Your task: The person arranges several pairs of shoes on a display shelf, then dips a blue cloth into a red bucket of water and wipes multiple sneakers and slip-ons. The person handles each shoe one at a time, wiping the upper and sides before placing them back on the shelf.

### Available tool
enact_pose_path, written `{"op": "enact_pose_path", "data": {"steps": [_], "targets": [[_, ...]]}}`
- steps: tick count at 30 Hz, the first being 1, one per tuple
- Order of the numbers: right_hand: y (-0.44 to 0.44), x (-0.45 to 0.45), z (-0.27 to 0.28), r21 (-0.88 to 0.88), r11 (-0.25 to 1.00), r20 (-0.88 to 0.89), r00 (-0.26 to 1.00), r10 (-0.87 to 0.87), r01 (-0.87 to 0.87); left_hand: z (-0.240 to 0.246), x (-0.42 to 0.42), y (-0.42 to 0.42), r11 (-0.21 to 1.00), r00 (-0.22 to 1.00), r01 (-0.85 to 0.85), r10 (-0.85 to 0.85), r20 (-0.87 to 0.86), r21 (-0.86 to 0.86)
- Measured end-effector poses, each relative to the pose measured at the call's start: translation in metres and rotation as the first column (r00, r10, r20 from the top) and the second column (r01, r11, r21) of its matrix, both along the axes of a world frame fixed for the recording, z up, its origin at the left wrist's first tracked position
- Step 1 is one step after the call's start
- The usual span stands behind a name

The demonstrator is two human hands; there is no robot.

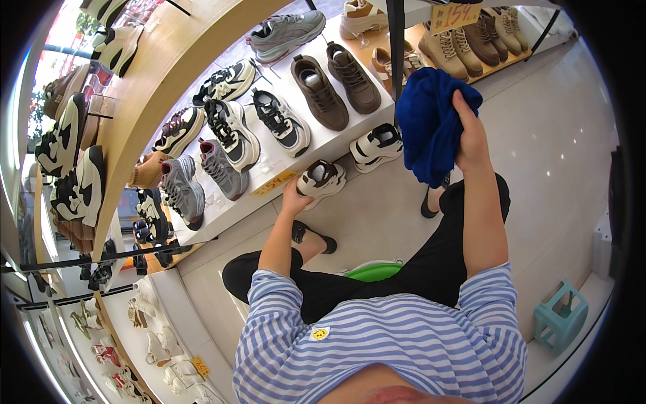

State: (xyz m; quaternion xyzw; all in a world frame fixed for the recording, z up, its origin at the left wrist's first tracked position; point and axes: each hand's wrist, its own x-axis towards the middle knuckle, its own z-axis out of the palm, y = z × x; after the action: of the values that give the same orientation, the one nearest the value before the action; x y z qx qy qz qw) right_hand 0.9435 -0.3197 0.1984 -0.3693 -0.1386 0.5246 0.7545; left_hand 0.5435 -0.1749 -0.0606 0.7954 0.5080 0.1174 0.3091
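My left hand (295,199) grips the heel end of a white and black sneaker (323,183), just in front of the low display shelf. Bunched in my right hand (473,144) is a blue cloth (434,123), held up to the right with the thumb over its near side. Between the two hands, a similar white and black sneaker (376,147) rests by the shelf's lower front edge. On the white shelf above stand a pair of brown lace-up shoes (320,93) and several black and white sneakers (280,123).
A curved wooden shelf (166,60) with more shoes arches on the left. A black metal post (397,50) rises near the cloth. Tan boots (444,53) line a shelf at the upper right. Part of a green stool seat (373,271) shows beneath me. A teal plastic stool (561,315) stands right.
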Motion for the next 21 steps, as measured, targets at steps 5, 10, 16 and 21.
{"op": "enact_pose_path", "data": {"steps": [5,10,16,21], "targets": [[-0.001,-0.001,-0.004,0.068,0.996,-0.05,0.996,0.067,-0.063,-0.018,-0.012,-0.002,0.983,0.964,-0.181,0.185,-0.189,0.04],[-0.007,-0.001,-0.01,0.161,0.985,-0.052,0.996,0.073,-0.064,-0.026,-0.024,-0.009,0.962,0.945,-0.257,0.271,-0.183,0.097],[-0.007,-0.013,-0.015,0.462,0.869,-0.131,0.956,0.264,-0.177,0.015,0.024,-0.052,0.762,0.762,-0.644,0.632,0.139,0.067],[0.002,-0.037,-0.021,0.535,0.791,-0.05,0.923,0.381,-0.297,0.124,0.113,-0.096,0.902,0.442,0.047,0.367,0.819,-0.429]]}}
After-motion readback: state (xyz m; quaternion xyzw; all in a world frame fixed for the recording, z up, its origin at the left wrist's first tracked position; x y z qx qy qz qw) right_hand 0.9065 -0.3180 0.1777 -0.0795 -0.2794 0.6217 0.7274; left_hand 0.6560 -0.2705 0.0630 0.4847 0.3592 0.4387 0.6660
